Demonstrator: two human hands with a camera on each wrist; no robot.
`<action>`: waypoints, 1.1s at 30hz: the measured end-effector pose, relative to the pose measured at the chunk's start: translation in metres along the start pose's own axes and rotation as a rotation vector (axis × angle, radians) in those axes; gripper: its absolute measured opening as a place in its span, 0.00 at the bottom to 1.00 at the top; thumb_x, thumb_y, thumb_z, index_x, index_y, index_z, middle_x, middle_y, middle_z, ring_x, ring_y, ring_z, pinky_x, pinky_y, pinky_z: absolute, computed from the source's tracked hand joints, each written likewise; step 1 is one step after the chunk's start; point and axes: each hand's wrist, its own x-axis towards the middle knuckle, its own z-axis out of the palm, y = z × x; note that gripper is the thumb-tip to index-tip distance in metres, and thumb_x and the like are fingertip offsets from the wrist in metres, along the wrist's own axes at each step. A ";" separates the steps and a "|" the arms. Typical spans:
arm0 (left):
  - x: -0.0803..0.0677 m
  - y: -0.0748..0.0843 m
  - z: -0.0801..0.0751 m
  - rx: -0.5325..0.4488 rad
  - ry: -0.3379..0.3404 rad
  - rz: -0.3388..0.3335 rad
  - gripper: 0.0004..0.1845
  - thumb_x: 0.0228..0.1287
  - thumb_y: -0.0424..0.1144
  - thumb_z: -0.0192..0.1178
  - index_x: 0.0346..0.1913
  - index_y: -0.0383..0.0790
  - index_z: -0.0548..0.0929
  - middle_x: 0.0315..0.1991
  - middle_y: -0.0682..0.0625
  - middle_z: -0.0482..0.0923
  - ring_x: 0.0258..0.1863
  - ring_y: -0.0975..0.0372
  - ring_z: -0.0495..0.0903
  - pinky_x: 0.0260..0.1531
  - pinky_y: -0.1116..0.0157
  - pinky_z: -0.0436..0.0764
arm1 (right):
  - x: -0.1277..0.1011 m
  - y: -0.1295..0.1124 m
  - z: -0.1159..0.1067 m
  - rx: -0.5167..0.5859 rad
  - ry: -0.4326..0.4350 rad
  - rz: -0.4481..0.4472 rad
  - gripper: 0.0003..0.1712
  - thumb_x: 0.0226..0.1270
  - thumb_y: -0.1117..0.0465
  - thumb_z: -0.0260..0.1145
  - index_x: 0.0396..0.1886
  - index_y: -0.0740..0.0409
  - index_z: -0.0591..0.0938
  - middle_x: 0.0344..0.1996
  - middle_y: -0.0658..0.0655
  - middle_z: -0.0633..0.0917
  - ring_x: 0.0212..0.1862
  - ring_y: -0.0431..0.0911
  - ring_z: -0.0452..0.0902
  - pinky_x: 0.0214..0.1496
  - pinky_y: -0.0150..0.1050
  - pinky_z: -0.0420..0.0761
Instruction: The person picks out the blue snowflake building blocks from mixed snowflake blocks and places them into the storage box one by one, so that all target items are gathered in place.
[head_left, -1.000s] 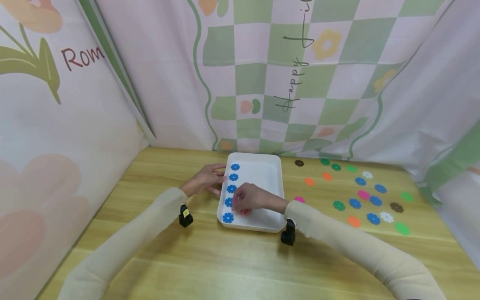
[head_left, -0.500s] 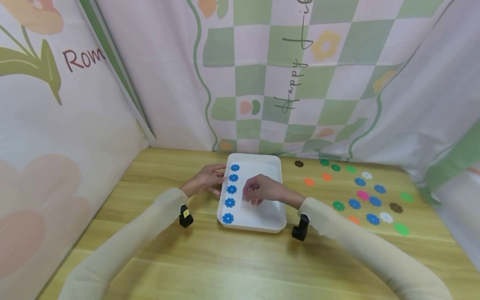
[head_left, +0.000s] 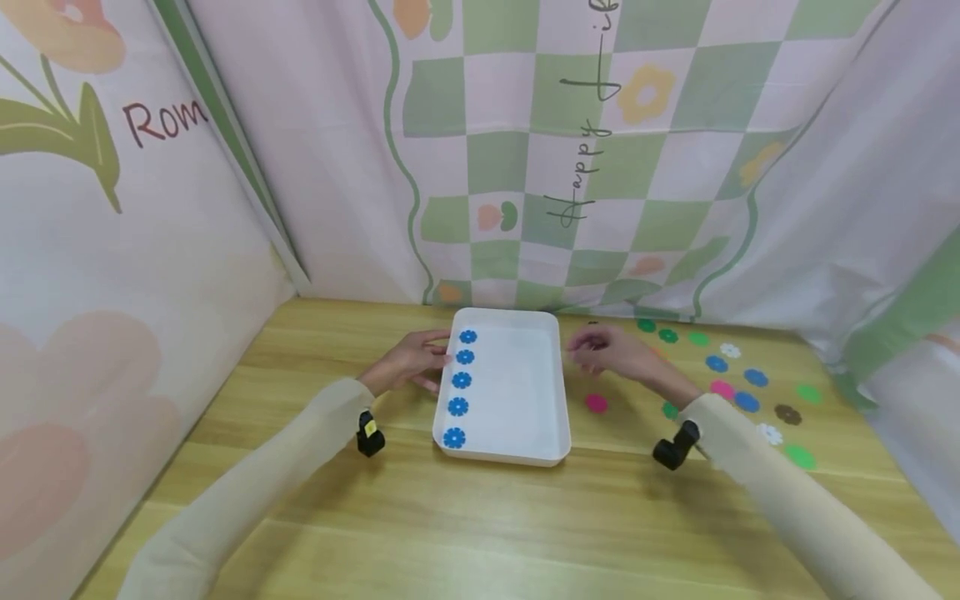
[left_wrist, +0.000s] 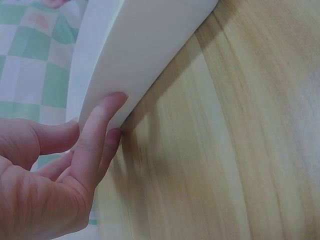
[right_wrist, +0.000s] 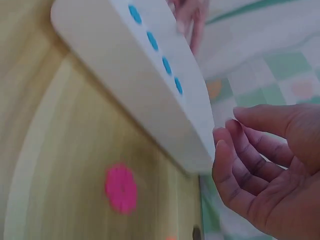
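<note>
A white tray sits mid-table with several blue flower pieces lined along its left inside edge. My left hand rests with straight fingers against the tray's left wall. My right hand hovers just right of the tray, above the table, with loosely curled fingers and nothing in it. A pink flower piece lies on the table below it, also seen as the pink flower piece in the right wrist view.
Scattered flower pieces in green, blue, white, brown and pink cover the table's right side. Printed fabric walls enclose the back and left. The wooden table stretches toward me.
My right hand left the tray's blue row and moved right, out over the table by the tray's far right corner. The left hand stayed put.
</note>
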 end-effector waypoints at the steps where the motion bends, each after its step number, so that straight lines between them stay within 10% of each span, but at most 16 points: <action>1: 0.000 0.000 0.000 -0.002 0.001 0.001 0.34 0.79 0.32 0.58 0.82 0.44 0.61 0.76 0.34 0.67 0.64 0.43 0.81 0.38 0.60 0.94 | -0.003 0.005 -0.006 0.007 0.019 0.000 0.16 0.76 0.63 0.67 0.53 0.72 0.82 0.37 0.63 0.87 0.37 0.50 0.86 0.41 0.43 0.92; 33: 0.000 -0.002 -0.001 -0.007 0.000 0.002 0.34 0.78 0.33 0.59 0.82 0.45 0.62 0.77 0.34 0.66 0.65 0.43 0.80 0.36 0.61 0.93 | -0.077 0.147 -0.126 -0.283 0.341 0.161 0.26 0.80 0.52 0.64 0.64 0.69 0.77 0.61 0.72 0.80 0.43 0.27 0.74 0.44 0.30 0.82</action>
